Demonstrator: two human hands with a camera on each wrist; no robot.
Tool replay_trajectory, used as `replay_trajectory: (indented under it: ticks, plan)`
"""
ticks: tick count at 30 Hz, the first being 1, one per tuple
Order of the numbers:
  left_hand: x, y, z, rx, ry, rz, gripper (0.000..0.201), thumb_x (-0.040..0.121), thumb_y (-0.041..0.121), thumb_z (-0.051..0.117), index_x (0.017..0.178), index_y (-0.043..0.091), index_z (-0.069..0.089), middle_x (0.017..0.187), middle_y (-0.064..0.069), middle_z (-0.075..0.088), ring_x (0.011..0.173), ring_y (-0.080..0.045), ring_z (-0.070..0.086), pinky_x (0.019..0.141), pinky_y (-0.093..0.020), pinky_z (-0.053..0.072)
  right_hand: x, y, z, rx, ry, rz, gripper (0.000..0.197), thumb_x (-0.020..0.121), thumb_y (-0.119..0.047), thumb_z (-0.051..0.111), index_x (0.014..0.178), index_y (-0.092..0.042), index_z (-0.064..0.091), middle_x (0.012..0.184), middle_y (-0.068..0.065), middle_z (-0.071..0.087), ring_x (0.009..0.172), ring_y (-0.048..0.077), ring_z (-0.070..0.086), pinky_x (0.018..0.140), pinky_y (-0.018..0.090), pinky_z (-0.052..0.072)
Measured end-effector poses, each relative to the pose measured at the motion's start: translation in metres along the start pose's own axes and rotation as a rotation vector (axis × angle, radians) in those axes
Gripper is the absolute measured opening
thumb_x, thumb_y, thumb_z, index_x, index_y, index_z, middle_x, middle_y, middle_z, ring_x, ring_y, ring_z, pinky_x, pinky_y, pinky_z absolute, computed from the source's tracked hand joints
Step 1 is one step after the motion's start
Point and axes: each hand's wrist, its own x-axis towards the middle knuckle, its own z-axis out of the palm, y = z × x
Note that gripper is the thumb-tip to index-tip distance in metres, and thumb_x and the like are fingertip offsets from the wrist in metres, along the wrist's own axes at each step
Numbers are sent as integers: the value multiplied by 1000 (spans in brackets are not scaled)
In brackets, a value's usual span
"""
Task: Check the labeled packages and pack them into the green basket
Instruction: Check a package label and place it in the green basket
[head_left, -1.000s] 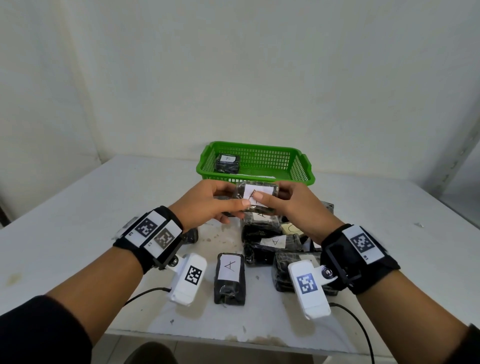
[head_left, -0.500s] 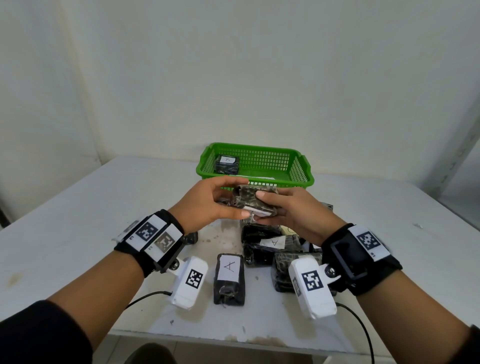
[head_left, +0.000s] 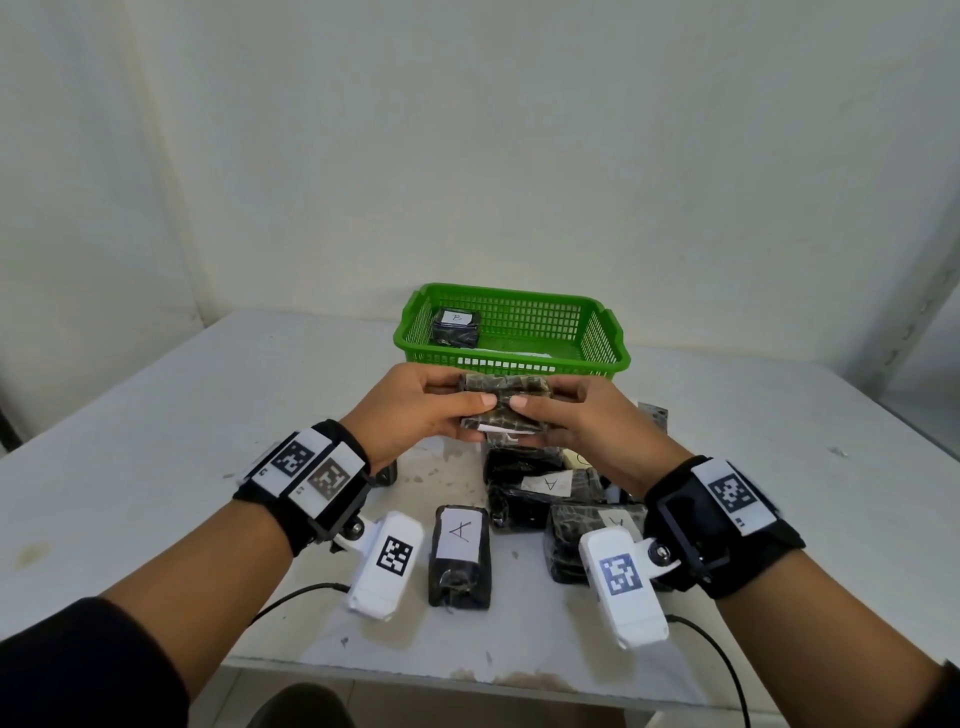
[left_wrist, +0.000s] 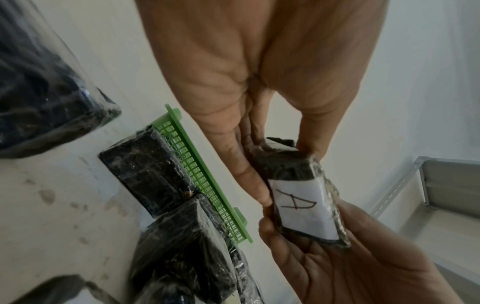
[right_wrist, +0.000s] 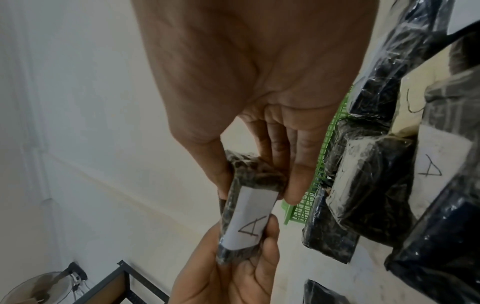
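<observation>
Gripping one dark, film-wrapped package (head_left: 506, 410) with white "A" label, both hands, left (head_left: 415, 410) and right (head_left: 582, 421)

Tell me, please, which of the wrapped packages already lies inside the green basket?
The package labelled B, in the green basket's back left corner; every other package lies on the table or in the hands.
</observation>
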Motion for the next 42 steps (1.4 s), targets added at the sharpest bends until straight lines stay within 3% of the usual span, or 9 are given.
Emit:
replay_trajectory:
  ticks: [5, 11, 15, 21, 24, 29, 31, 36, 42]
  plan:
    - [-1, 0, 0, -42, -49, -34, 40, 79, 10, 73, 118, 1, 67, 115, -16, 71, 99, -26, 70, 80, -34, 61, 3, 3, -2, -86, 105, -35, 46, 83, -19, 86, 119, 2, 68, 112, 17, 77, 102, 31, 76, 90, 43, 63]
    - [0, 0, -2, -22, 12, -27, 29, 84, -1, 70, 112, -2, 69, 108, -15, 74, 91, -24, 73, 71, -30, 61, 7, 5, -3, -14, 56, 16, 71, 75, -15, 91, 134, 5, 57, 121, 19, 73, 105, 29, 76, 80, 33, 63]
    - [-1, 0, -2, -18, 10, -29, 33, 82, 1, 72, 115, -1, 69, 108, -14, 74, 95, -26, 73, 74, -30, 61, 7, 6, -5, -164, 96, -16, 75, 65, -32, 95, 129, -6, 66, 122, 13, 74, 109, 25, 73, 70, 21, 57]
    - [0, -3, -5, 191, 117, 106, 43, 73, -3, 81, 111, 15, 71, 105, -4, 76, 98, -17, 73, 85, -30, 58, -2, -7, 1, -39, -34, 54, 51, 73, -20, 88, 119, -7, 69, 116, 8, 77, 107, 24, 75, 91, 34, 60]
    - [0, -4, -6, 219, 109, 129, 51, 69, -6, 82, 112, 17, 69, 106, -4, 75, 101, -20, 71, 94, -38, 56, -4, -10, 1, 53, -71, 119, 49, 79, -35, 79, 115, -3, 71, 114, 13, 77, 103, 28, 75, 88, 36, 63]
    - [-5, -2, -5, 143, -59, 49, 56, 72, -4, 79, 123, 13, 63, 119, -7, 71, 109, -23, 68, 95, -40, 54, -1, -6, 0, 27, 8, 75, 37, 93, -23, 74, 116, 6, 69, 114, 19, 76, 95, 27, 75, 85, 37, 64]
    - [-8, 1, -1, 30, -143, -47, 55, 77, 7, 79, 128, 9, 61, 122, -9, 69, 111, -24, 68, 92, -41, 56, 1, -2, -2, -59, 46, 23, 46, 88, -30, 81, 117, 3, 69, 116, 18, 75, 103, 28, 75, 93, 43, 62]
    - [-6, 1, 2, 47, 7, -44, 37, 88, 14, 69, 121, 0, 64, 116, -12, 71, 104, -25, 71, 91, -49, 56, 3, 2, -2, -71, 38, 0, 54, 82, -30, 87, 122, 1, 66, 120, 17, 74, 109, 28, 74, 95, 46, 61]
    - [-8, 0, 2, 62, -19, -44, 36, 86, 11, 71, 120, 3, 66, 113, -14, 72, 103, -25, 71, 86, -48, 59, 2, 4, 0, -225, 7, -37, 93, 58, -75, 85, 109, 2, 73, 114, 27, 70, 113, 38, 68, 99, 55, 57]
